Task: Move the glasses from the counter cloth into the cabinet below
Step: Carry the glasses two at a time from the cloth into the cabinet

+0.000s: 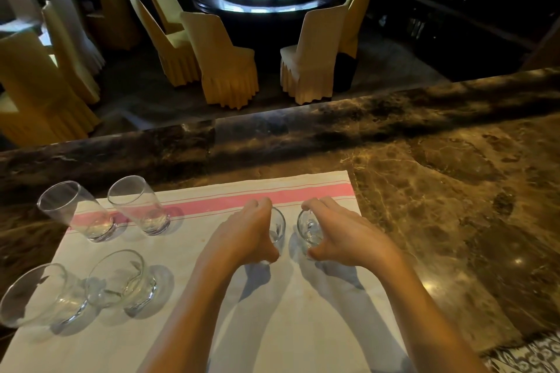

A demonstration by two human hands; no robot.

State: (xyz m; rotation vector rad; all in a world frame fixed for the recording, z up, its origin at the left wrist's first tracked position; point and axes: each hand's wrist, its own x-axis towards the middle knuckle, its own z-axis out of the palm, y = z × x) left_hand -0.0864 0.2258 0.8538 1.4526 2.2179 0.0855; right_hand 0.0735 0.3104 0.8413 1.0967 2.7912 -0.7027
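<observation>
Six clear glasses upright on the white, pink-striped cloth (pixel 194 297). Two tall tumblers (pixel 77 211) (pixel 139 205) at the far left corner, two wide glasses (pixel 42 297) (pixel 121 280) along the left edge, two small glasses (pixel 278 228) (pixel 307 228) side by side near the far right corner.

Two bare forearms are seen, with no sleeve, watch, bracelet or glove worn on either. The left hand (pixel 242 233) and the right hand (pixel 345 239) are uncovered, and no ring can be made out on the fingers (pixel 315 206).
</observation>
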